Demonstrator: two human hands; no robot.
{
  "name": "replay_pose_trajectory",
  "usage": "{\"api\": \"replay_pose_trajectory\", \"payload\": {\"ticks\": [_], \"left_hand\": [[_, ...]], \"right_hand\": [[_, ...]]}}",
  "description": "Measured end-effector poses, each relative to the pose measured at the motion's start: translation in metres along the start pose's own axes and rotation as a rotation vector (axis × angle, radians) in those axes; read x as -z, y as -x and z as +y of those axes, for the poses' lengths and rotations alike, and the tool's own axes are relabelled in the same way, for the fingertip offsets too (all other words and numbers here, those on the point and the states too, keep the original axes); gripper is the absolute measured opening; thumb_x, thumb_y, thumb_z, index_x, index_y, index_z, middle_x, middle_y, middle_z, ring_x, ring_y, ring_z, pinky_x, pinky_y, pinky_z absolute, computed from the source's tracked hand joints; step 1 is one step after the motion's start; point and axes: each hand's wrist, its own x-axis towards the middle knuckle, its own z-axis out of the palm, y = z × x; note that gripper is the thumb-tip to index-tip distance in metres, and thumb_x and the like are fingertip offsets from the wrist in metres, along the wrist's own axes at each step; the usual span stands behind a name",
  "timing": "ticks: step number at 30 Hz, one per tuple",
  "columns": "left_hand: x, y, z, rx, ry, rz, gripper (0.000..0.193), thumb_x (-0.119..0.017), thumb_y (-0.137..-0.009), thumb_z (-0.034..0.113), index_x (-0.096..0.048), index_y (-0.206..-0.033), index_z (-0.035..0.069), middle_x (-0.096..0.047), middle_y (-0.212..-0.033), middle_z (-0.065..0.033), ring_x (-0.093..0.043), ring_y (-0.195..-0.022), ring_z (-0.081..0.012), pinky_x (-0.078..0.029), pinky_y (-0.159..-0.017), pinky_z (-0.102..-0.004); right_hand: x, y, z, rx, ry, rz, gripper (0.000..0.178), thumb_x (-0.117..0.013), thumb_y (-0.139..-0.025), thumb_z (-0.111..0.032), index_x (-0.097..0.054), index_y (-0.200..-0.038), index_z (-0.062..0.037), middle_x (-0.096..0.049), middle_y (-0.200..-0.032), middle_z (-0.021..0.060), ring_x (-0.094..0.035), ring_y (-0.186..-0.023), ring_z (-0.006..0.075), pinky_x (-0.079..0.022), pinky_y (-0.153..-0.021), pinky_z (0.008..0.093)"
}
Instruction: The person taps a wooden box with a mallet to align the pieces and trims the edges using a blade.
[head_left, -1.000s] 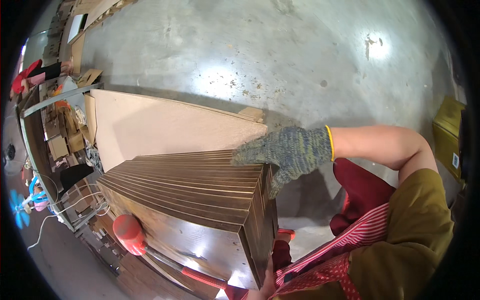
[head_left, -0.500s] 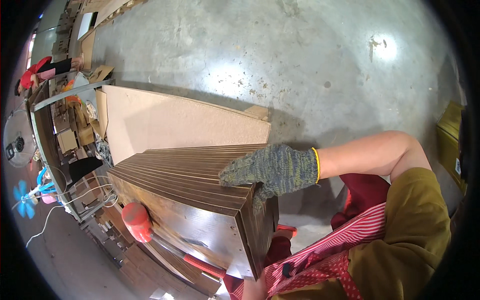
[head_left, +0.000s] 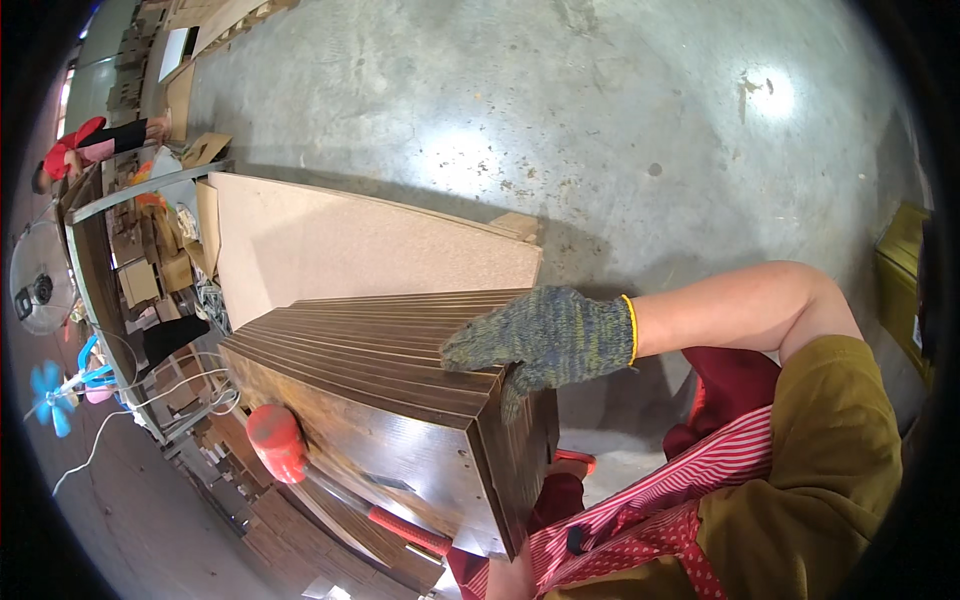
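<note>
My right hand [head_left: 540, 340], in a grey-green knitted glove with a yellow cuff, is closed over the near corner of a stack of dark brown boards [head_left: 385, 332]. Its fingers lie across the boards' pale-lined edges, while the thumb bends down over the end. A bare piece of my left forearm [head_left: 511, 578] shows at the bottom, beside the stack's lower corner; the hand itself is hidden. Along the glossy outer board's face lies a mallet with a red head [head_left: 275, 443] and a red grip, nearest my left forearm.
Large tan panels [head_left: 370, 235] lie beyond the stack, over a grey concrete floor [head_left: 600, 110]. On the left are a metal frame [head_left: 150, 188], cables, a blue fan [head_left: 50, 400] and cardboard. Another person [head_left: 85, 150] in red is far off. An olive box [head_left: 905, 270] stands right.
My right hand keeps its place on the boards, with only a slight shift of the view. The person far off has moved their upper body a little. The mallet stays where it was.
</note>
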Motion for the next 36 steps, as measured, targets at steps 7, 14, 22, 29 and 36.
{"api": "replay_pose_trajectory", "payload": {"ticks": [7,14,22,29,36], "left_hand": [[0.006,0.002,0.003,-0.017,0.021,0.020,0.034,-0.045,-0.090,0.027,-0.050,-0.115,0.005,-0.058,-0.105,-0.0079,-0.055,-0.096,-0.0202,-0.043,-0.084,-0.0313],[0.012,0.005,0.005,-0.028,0.051,0.053,0.033,-0.045,-0.090,0.026,-0.050,-0.115,0.005,-0.058,-0.104,-0.0079,-0.055,-0.096,-0.0200,-0.043,-0.083,-0.0309],[0.017,0.008,0.009,-0.033,0.078,0.081,0.032,-0.045,-0.090,0.026,-0.050,-0.114,0.005,-0.058,-0.103,-0.0078,-0.055,-0.095,-0.0197,-0.043,-0.083,-0.0305],[0.021,0.010,0.010,-0.038,0.084,0.091,0.032,-0.045,-0.090,0.025,-0.050,-0.114,0.005,-0.058,-0.103,-0.0078,-0.055,-0.095,-0.0195,-0.043,-0.083,-0.0300],[0.028,0.012,0.013,-0.042,0.112,0.108,0.031,-0.045,-0.090,0.025,-0.050,-0.113,0.005,-0.059,-0.102,-0.0077,-0.055,-0.094,-0.0193,-0.043,-0.082,-0.0296]], "right_hand": [[0.004,0.003,-0.010,0.031,0.017,0.069,0.072,-0.070,-0.070,-0.043,-0.046,-0.129,-0.0103,-0.045,-0.134,0.0081,-0.046,-0.121,0.0257,-0.040,-0.097,0.0361],[0.013,-0.007,-0.033,0.085,-0.144,0.013,0.075,-0.069,-0.072,-0.046,-0.044,-0.130,-0.0061,-0.046,-0.133,0.0123,-0.046,-0.121,0.0263,-0.039,-0.098,0.0362],[-0.001,-0.008,-0.026,0.127,-0.177,0.115,0.057,-0.061,-0.079,-0.043,-0.052,-0.124,-0.0097,-0.053,-0.126,0.0085,-0.051,-0.114,0.0246,-0.042,-0.093,0.0342],[-0.004,-0.006,-0.023,0.146,-0.047,0.143,0.056,-0.059,-0.080,-0.045,-0.051,-0.126,-0.0128,-0.051,-0.129,0.0055,-0.051,-0.114,0.0232,-0.043,-0.092,0.0342],[-0.002,-0.006,-0.027,0.127,-0.066,0.106,0.060,-0.059,-0.081,-0.045,-0.047,-0.129,-0.0114,-0.048,-0.132,0.0080,-0.048,-0.118,0.0252,-0.041,-0.095,0.0358]]}}
